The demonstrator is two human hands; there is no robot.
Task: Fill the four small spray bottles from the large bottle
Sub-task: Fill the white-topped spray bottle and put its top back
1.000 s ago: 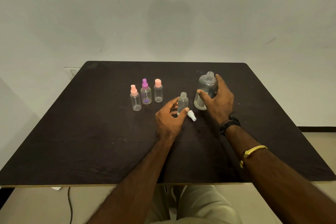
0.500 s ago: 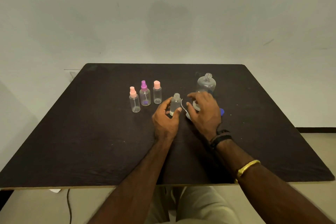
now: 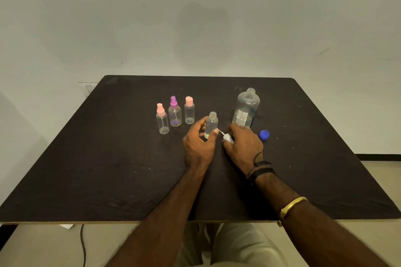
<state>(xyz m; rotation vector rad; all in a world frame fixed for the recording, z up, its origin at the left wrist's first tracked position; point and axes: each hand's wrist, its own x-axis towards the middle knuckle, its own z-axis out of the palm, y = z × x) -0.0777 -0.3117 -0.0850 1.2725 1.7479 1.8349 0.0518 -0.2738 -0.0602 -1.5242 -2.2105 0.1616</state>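
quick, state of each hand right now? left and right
Left hand: holding the uncapped small spray bottle.
Right hand: pinching the white spray head.

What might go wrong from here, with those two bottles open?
The large bottle stands uncapped just behind the right hand, which grips the white spray head; a bump may tip it. The small open bottle in the left hand could spill any contents if tilted.
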